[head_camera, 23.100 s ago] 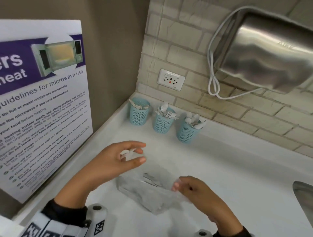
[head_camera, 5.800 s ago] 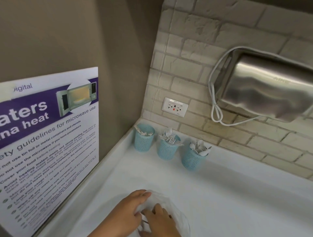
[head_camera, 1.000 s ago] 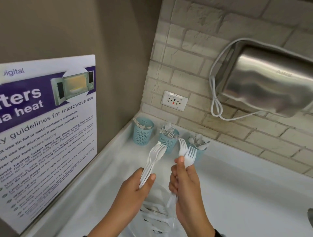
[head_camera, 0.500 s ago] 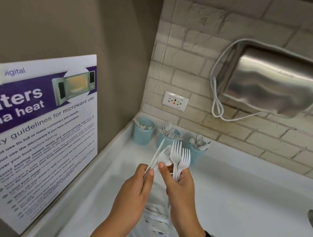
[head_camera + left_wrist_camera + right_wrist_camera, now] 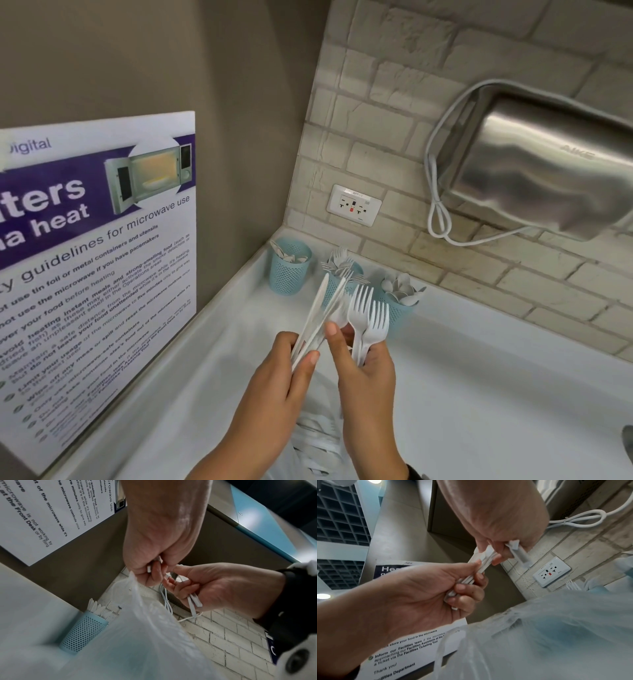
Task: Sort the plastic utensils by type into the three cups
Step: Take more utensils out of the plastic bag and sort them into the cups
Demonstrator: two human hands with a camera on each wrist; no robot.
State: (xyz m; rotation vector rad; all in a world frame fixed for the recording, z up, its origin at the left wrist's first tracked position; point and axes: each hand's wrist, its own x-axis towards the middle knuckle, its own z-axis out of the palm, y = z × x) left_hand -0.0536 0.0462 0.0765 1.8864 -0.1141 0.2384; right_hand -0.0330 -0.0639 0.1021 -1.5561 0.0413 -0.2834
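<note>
Three light-blue mesh cups stand in a row at the back corner: the left cup (image 5: 289, 270) holds knives, the middle cup (image 5: 334, 291) forks, the right cup (image 5: 399, 308) spoons. My left hand (image 5: 301, 349) grips a fanned bundle of white utensils (image 5: 317, 308), a knife blade uppermost. Right beside it my right hand (image 5: 356, 346) holds two white forks (image 5: 370, 318), tines up, and its thumb reaches across to the bundle. Under both hands lies a clear plastic bag (image 5: 317, 442) with more utensils. From the wrist views I see handle ends (image 5: 483, 557) poking out between the fingers.
The white counter (image 5: 479, 377) runs to the right and ends at a brick wall with a socket (image 5: 354, 205) and a steel hand dryer (image 5: 544, 171) with a looped cord. A microwave poster (image 5: 96, 274) covers the left wall.
A second ago my hands were apart, each holding utensils up. They have come together, the forks have dropped lower, and my right thumb now reaches the left bundle, which has fanned out.
</note>
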